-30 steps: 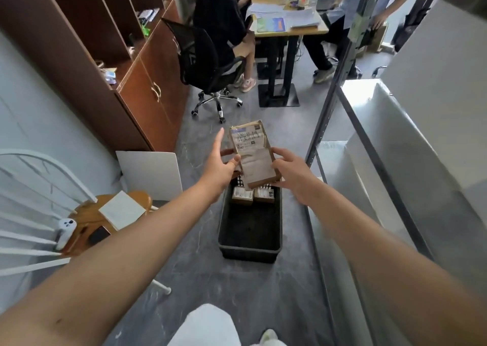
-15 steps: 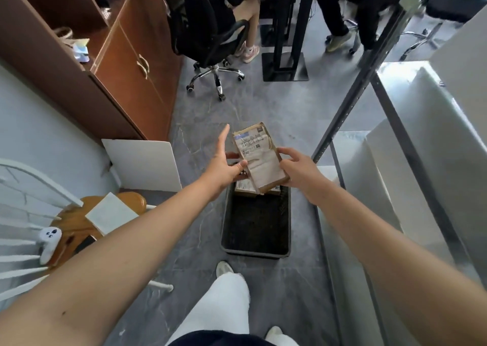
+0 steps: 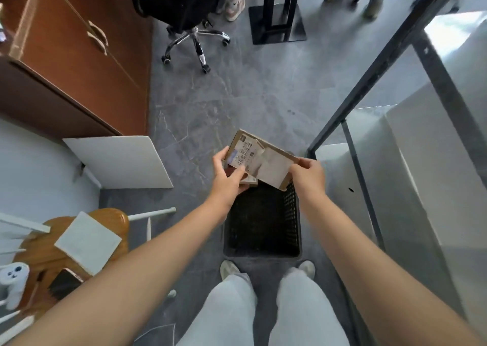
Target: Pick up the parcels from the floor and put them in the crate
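A flat brown cardboard parcel (image 3: 268, 163) with white shipping labels hangs tilted over the far end of a black plastic crate (image 3: 291, 213) on the grey floor. My left hand (image 3: 228, 173) grips its left end, thumb on the label. My right hand (image 3: 307, 173) pinches its right edge. Under the held parcel, a corner of another parcel (image 3: 250, 180) shows inside the crate; the rest of it is hidden.
A brown cabinet (image 3: 79, 63) stands at the left with a white board (image 3: 118, 161) leaning below it. A wooden chair (image 3: 52, 250) holds papers and a phone. An office chair (image 3: 195, 39) is ahead. A metal shelf frame (image 3: 369, 87) runs along the right.
I have stepped up to the crate and my view has tipped down. The parcel has swung from upright to tilted sideways and lower. My left hand has closed round its end.
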Motion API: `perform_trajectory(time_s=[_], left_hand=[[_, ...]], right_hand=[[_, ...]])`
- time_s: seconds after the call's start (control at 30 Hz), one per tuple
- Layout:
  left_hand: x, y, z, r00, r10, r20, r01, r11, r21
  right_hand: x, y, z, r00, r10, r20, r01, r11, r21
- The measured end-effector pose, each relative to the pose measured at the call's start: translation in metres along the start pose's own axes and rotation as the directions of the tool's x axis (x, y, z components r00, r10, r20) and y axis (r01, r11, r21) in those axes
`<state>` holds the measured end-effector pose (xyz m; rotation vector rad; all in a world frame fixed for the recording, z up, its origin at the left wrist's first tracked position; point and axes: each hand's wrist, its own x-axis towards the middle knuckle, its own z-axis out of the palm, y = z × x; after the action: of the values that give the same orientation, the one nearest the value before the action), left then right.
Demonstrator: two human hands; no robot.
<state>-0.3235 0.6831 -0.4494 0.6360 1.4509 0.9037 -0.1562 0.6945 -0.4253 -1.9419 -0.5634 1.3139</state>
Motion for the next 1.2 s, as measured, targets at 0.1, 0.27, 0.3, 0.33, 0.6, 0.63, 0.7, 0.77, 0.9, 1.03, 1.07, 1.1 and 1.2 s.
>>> perform_trajectory(time_s=[0.1,0.27,0.3,0.33,0.6,0.63,0.7,0.77,0.9,1.03,1.07,1.1,1.2], left_hand=[[0.028,-0.055,0.0,0.992,-0.089,-0.086,0.099,0.989,0.111],[0.078,-0.161,0.0,0.947,-0.141,-0.288,0.263,0.855,0.448],[0.089,-0.182,0.002,0.943,-0.154,-0.295,0.284,0.835,0.472],[0.101,-0.204,0.004,0.939,-0.171,-0.299,0.302,0.824,0.48],[0.204,-0.36,0.026,0.902,-0.226,-0.369,0.398,0.768,0.501],[0.219,-0.374,0.03,0.897,-0.215,-0.387,0.399,0.77,0.498],[0.251,-0.401,0.035,0.886,-0.197,-0.419,0.41,0.754,0.513],[0.28,-0.424,0.035,0.876,-0.157,-0.456,0.419,0.718,0.556],[0.325,-0.461,0.022,0.862,-0.073,-0.502,0.428,0.637,0.641],[0.355,-0.482,0.007,0.891,-0.114,-0.439,0.426,0.543,0.724],[0.359,-0.485,0.005,0.909,-0.134,-0.395,0.401,0.537,0.742],[0.362,-0.488,0.005,0.924,-0.157,-0.347,0.375,0.546,0.749],[0.359,-0.497,0.014,0.941,-0.173,-0.292,0.333,0.63,0.702]], right_hand=[[0.038,0.049,0.007,0.992,0.096,0.086,-0.096,0.995,-0.009],[0.113,0.148,0.014,0.937,0.26,0.234,-0.222,0.959,-0.176],[0.13,0.167,0.017,0.929,0.273,0.248,-0.229,0.954,-0.194],[0.148,0.185,0.02,0.923,0.278,0.266,-0.224,0.95,-0.217],[0.284,0.316,0.055,0.909,0.335,0.247,-0.232,0.901,-0.366],[0.302,0.331,0.06,0.909,0.337,0.245,-0.227,0.894,-0.387],[0.336,0.359,0.073,0.908,0.342,0.243,-0.215,0.877,-0.431],[0.365,0.383,0.089,0.907,0.349,0.237,-0.211,0.862,-0.462],[0.394,0.423,0.126,0.891,0.355,0.283,-0.218,0.881,-0.419],[0.397,0.448,0.165,0.878,0.361,0.314,-0.252,0.907,-0.338],[0.396,0.453,0.175,0.874,0.361,0.325,-0.254,0.91,-0.327],[0.395,0.457,0.184,0.876,0.361,0.318,-0.265,0.914,-0.309],[0.4,0.464,0.2,0.883,0.398,0.25,-0.349,0.912,-0.216]])
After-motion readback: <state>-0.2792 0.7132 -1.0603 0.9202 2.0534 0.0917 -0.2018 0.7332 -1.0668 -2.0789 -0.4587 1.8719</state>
